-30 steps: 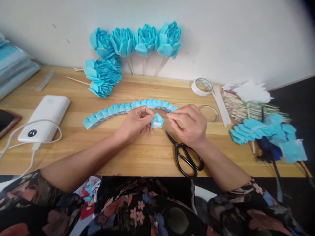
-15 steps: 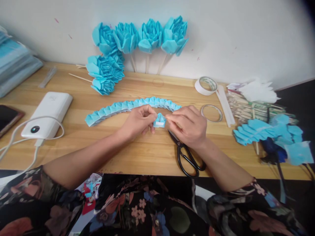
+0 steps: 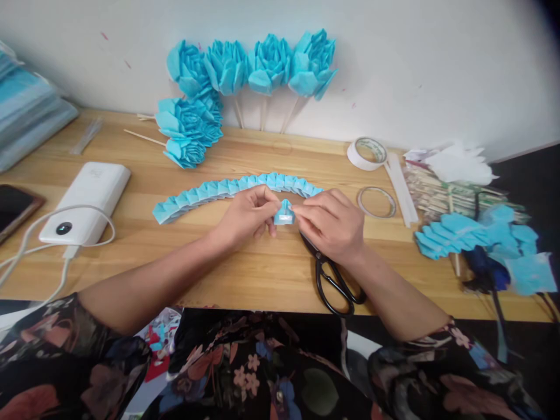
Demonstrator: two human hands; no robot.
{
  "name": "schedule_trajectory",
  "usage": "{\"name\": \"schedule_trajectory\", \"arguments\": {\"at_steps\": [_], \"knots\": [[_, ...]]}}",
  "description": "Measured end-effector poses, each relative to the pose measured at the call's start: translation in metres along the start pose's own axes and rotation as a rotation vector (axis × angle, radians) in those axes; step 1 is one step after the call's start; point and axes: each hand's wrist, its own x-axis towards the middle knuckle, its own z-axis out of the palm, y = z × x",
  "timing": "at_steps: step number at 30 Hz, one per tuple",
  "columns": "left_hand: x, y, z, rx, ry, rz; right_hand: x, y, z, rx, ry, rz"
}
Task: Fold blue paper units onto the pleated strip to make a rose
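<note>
My left hand (image 3: 245,219) and my right hand (image 3: 335,224) pinch a small folded blue paper petal (image 3: 283,213) between their fingertips, just above the wooden table (image 3: 245,274). A white strip shows along the petal's lower edge. Behind my hands lies a long curved chain of folded blue paper petals (image 3: 227,189). Black scissors (image 3: 332,277) lie on the table under my right wrist.
Several blue paper flowers on sticks (image 3: 245,76) lean on the wall. A white power bank (image 3: 85,204) with cable and a phone (image 3: 13,210) lie at left. Two tape rolls (image 3: 367,153) (image 3: 376,201), blue paper pieces (image 3: 476,233) and white scraps sit at right.
My hands have closed in on the petal, which looks more folded and narrower. The camera shifted slightly, otherwise nothing on the table moved.
</note>
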Motion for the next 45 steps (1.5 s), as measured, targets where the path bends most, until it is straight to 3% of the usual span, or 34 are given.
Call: {"name": "schedule_trajectory", "arguments": {"at_steps": [14, 25, 27, 30, 32, 34, 38, 45], "knots": [[0.0006, -0.0021, 0.0007, -0.016, 0.002, 0.038, -0.0018, 0.0016, 0.0005, -0.012, -0.056, 0.028], [0.0012, 0.0001, -0.0001, 0.025, 0.055, 0.025, -0.0027, 0.0040, -0.0036, 0.109, -0.178, 0.083], [0.0013, 0.0013, -0.0003, 0.017, 0.042, 0.012, -0.0016, 0.0032, -0.0052, 0.178, -0.152, 0.151], [0.0002, 0.0044, 0.0005, 0.050, 0.029, -0.009, -0.0003, 0.0023, -0.0062, 0.411, -0.121, 0.439], [-0.0007, 0.0062, 0.0013, 0.097, 0.023, 0.003, 0.0001, 0.0025, -0.0058, 0.600, -0.161, 0.633], [-0.0014, 0.0067, 0.0017, 0.139, 0.011, 0.033, 0.0005, 0.0031, -0.0051, 0.748, -0.216, 0.731], [-0.0009, 0.0036, 0.0022, 0.200, -0.008, 0.087, 0.0027, 0.0022, -0.0046, 0.896, -0.295, 0.781], [-0.0017, 0.0018, 0.0009, 0.254, -0.024, 0.146, 0.0042, -0.0028, -0.0010, 0.881, -0.329, 0.779]]}}
